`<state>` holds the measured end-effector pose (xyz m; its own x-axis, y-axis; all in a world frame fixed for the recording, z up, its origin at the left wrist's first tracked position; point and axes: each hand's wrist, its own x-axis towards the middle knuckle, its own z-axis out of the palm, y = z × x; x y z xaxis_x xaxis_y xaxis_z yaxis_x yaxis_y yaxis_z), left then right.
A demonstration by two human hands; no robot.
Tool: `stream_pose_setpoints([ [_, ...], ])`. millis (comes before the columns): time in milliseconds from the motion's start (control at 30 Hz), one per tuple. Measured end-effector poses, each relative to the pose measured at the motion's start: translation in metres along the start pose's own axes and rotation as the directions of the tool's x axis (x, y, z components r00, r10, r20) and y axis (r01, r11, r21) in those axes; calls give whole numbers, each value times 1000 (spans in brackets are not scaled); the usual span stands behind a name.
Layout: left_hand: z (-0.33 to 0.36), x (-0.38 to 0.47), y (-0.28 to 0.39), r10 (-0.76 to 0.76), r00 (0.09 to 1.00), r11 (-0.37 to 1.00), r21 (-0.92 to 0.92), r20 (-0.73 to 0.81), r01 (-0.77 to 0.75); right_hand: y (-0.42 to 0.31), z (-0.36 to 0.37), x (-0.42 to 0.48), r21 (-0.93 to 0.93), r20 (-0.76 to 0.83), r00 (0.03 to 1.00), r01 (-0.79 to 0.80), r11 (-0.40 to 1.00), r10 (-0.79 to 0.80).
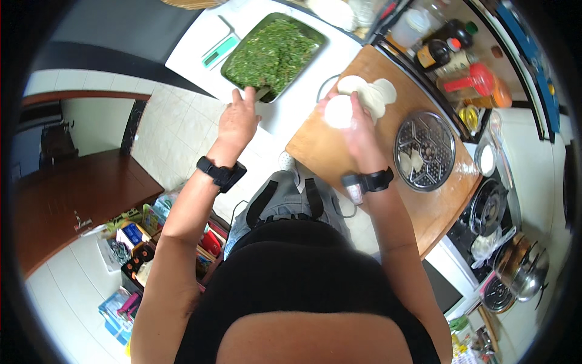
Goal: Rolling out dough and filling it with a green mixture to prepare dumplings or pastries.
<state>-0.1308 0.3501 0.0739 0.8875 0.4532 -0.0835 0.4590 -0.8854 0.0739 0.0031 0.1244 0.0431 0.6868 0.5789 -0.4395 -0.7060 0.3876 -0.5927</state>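
My left hand (239, 117) is at the near corner of a deep metal tray (318, 48), holding a flat metal utensil (262, 93) whose end dips into the filling. Chopped green filling (275, 54) heaps across the tray, with a hollow by the utensil. In my right hand (361, 129) lies a round white dough wrapper (338, 111), a little blurred, over the edge of a wooden board (313, 141). Just beyond it, several more dough wrappers (384, 91) overlap on the board. To the right, a perforated metal steamer plate (425, 150) carries a few pale folded dumplings (411, 160).
A kitchen scale (220, 50) stands left of the tray on a white table (282, 120). Bottles (434, 54) crowd a rack behind the board. Flour (467, 168) dusts the board near a small bowl (486, 158). A gas stove (489, 207) and a pot (523, 268) lie further right.
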Motion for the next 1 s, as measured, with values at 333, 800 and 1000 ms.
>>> stream_pose_setpoints([
  [333,-40,21,-33,154,977,973,-152,-148,-176,44,28,47,-202,-159,987,-56,978,24],
  [800,-8,55,-57,248,968,941,-229,-31,-249,78,38,62,-128,-176,964,-221,967,197],
  [1000,10,48,-56,177,981,902,-413,82,-128,89,41,66,-369,-101,989,-138,919,108],
])
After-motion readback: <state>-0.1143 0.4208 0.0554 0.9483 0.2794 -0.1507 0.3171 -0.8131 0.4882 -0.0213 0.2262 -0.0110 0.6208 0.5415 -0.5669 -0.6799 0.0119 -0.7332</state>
